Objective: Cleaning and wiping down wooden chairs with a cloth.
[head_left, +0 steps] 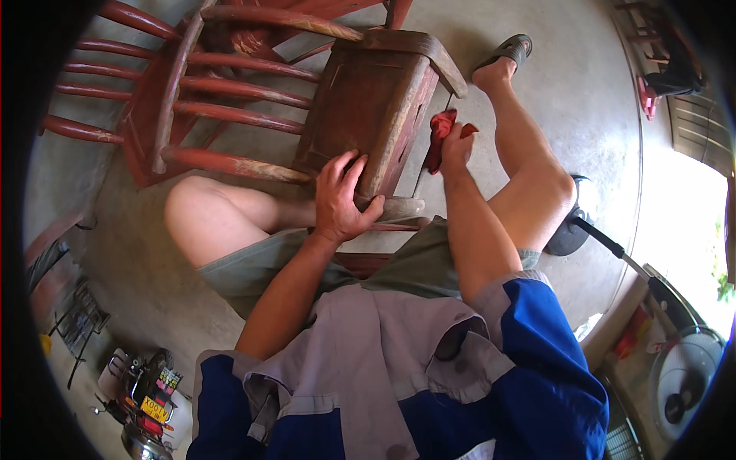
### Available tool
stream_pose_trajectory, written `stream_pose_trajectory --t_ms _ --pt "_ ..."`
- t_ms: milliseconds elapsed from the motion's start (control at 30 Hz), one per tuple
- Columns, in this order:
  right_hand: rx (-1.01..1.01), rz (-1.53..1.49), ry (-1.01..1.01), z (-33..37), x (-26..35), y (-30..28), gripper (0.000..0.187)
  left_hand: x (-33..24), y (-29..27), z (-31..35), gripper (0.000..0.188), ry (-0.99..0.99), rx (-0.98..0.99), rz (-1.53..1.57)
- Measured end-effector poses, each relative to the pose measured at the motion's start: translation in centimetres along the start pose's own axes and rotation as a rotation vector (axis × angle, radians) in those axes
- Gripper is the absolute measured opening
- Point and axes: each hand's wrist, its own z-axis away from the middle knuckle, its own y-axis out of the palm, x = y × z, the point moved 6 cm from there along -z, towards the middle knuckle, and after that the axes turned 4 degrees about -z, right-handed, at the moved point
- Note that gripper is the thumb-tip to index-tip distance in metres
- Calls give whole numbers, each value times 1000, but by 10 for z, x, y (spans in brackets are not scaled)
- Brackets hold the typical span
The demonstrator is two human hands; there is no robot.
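Observation:
A worn red wooden chair (354, 100) with several spindles lies tipped over between my legs, its paint rubbed down to bare wood along the edges. My left hand (342, 201) grips the near corner of its dark panel, fingers bent over the face and thumb out toward the edge. To the right of the panel, my right hand (458, 149) is closed round a crumpled red cloth (440, 132). That cloth hangs a little apart from the wood, partly hidden by my fingers.
My sandalled foot (515, 50) stands on the concrete floor (552, 84) at far right. A standing fan (682, 383) is at lower right, its round base (567, 236) by my knee. At lower left is a parked motorcycle (149, 406). More red wooden furniture (307, 11) lies beyond the chair.

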Motion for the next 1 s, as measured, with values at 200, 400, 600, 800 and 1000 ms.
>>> stream_pose_trajectory --t_ms 200,400,600,800,1000 --pt "316 535 141 118 1 -12 45 8 -7 6 71 -29 -7 -23" --pt "601 613 77 158 21 -33 40 8 -5 10 72 -8 -64 -9" --pt "893 -536 527 193 59 -41 33 8 -4 11 68 11 -56 -54" --pt "681 399 -193 169 43 -33 39 6 2 7 61 38 -53 -38" --pt "540 1011 -107 134 -4 -17 44 8 0 7 62 29 -51 -48"
